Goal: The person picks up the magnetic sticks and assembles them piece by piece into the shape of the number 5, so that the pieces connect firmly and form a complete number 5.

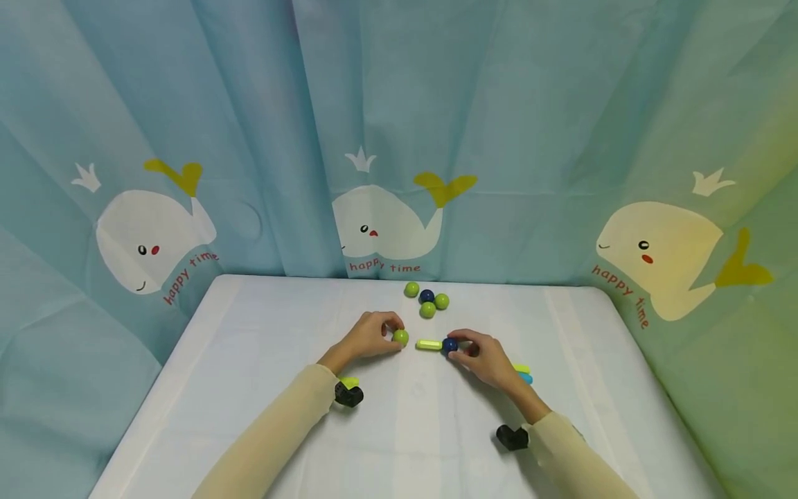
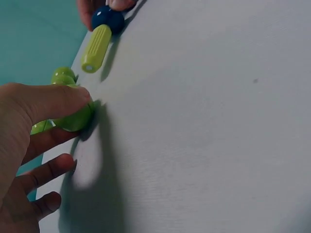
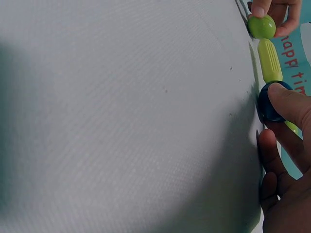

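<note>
Between thumb and fingers, my left hand point(image 1: 372, 335) pinches a green ball point(image 1: 401, 337) at the middle of the white table. To its right, my right hand point(image 1: 483, 355) pinches a dark blue ball point(image 1: 449, 346). A yellow-green ribbed rod point(image 1: 429, 344) is joined to the blue ball and points left toward the green one. A small gap parts the rod's free end from the green ball in the head view. From the left wrist view, the rod point(image 2: 96, 48) shows a pale spot on its end face. The right thumb covers part of the blue ball point(image 3: 272, 103) in the right wrist view.
Farther back lie several loose balls, among them a green one point(image 1: 411, 290) and a dark blue one point(image 1: 427, 296). A blue rod point(image 1: 526, 378) and a yellow-green rod point(image 1: 521, 368) lie partly behind the right wrist. Another yellow-green piece point(image 1: 350, 382) shows beside the left sleeve. A whale-print curtain point(image 1: 524, 138) surrounds the table point(image 1: 411, 443).
</note>
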### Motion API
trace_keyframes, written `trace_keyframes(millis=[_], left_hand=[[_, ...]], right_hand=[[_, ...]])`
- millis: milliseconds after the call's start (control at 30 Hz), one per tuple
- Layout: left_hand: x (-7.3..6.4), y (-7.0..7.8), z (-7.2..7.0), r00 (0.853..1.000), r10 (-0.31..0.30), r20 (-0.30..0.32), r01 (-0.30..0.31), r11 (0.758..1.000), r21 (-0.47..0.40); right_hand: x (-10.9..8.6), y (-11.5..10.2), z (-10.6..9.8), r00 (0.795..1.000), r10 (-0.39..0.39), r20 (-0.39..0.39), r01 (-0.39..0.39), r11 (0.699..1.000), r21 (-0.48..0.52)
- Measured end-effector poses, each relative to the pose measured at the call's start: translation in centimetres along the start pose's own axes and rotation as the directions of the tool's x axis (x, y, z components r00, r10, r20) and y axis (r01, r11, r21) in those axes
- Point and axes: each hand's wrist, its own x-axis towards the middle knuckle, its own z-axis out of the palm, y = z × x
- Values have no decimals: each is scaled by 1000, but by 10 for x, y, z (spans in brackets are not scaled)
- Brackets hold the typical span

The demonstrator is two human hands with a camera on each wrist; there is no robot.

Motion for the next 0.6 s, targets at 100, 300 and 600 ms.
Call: trace_keyframes(millis=[100,300,600], left_hand=[[-3,1,2,1000,16,8,-16,1000,-16],[-7,4,6,999,38,4,-38,999,-24],[-4,8,12,999,42,14,-42,999,-27]], right_hand=[[0,0,0,1000,10,-3,-10,1000,-3],[1,-2,0,1000,18,1,-18,1000,-4],[0,-3,-1,1000,12,7,-12,1000,1]])
